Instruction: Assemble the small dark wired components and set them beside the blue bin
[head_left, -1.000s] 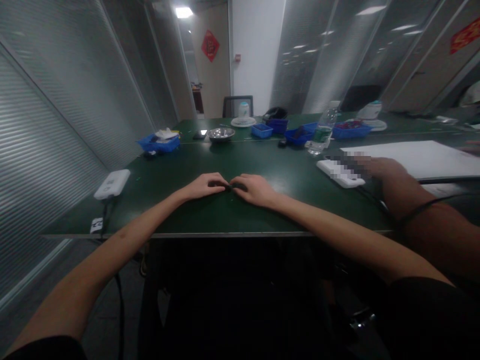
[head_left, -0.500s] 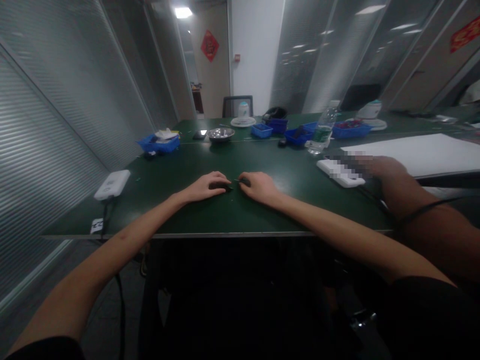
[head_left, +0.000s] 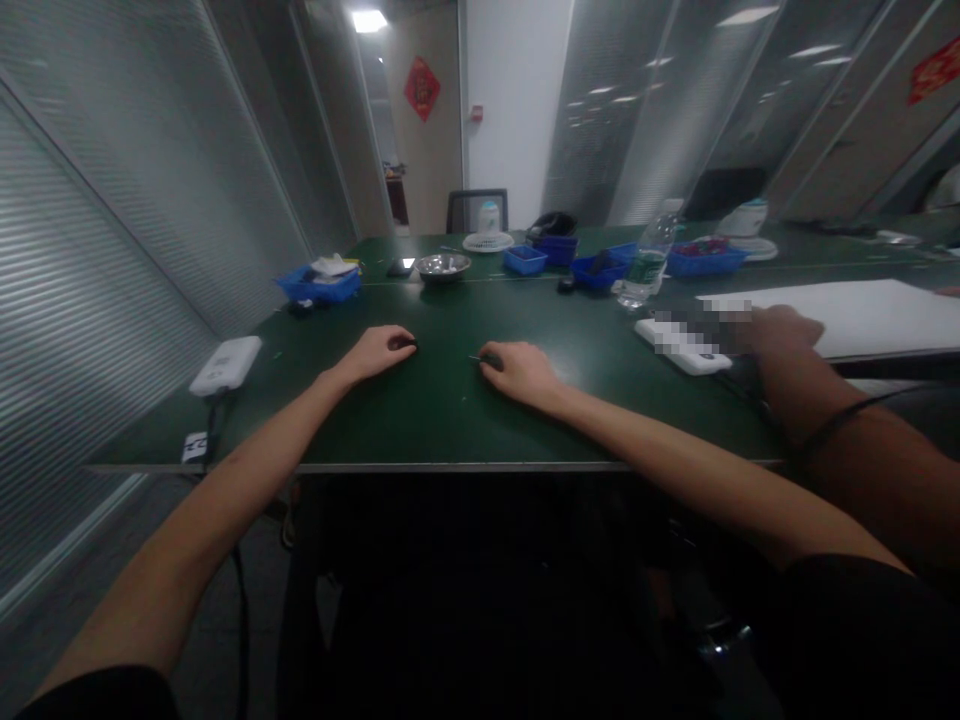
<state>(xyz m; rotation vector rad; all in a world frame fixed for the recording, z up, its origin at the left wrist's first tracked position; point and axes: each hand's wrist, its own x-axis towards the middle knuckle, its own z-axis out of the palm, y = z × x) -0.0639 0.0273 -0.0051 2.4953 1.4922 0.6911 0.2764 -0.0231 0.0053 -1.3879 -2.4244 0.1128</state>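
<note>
My left hand (head_left: 381, 350) is held over the green table (head_left: 442, 425), left of the middle. Its thumb and fingers are curled together at a small dark piece (head_left: 414, 344), too small to name. My right hand (head_left: 521, 368) rests on the table to the right, with its fingers closed round a slim dark stick-like item with a thin pale tip (head_left: 474, 358). That tip points left, toward my left hand. Most of the item is hidden by my fingers, so its kind cannot be told. A gap of bare tabletop lies between my hands.
A steel bowl (head_left: 442, 267), a phone (head_left: 401, 267), blue trays (head_left: 319, 287) and a water bottle (head_left: 651, 258) stand farther back. White boxes with cables lie at left (head_left: 225, 366) and right (head_left: 682, 345). Another person's arm (head_left: 862, 410) reaches in from the right.
My left hand has moved left and slightly away from me, apart from my right hand, with the small dark piece. My right hand has hardly moved.
</note>
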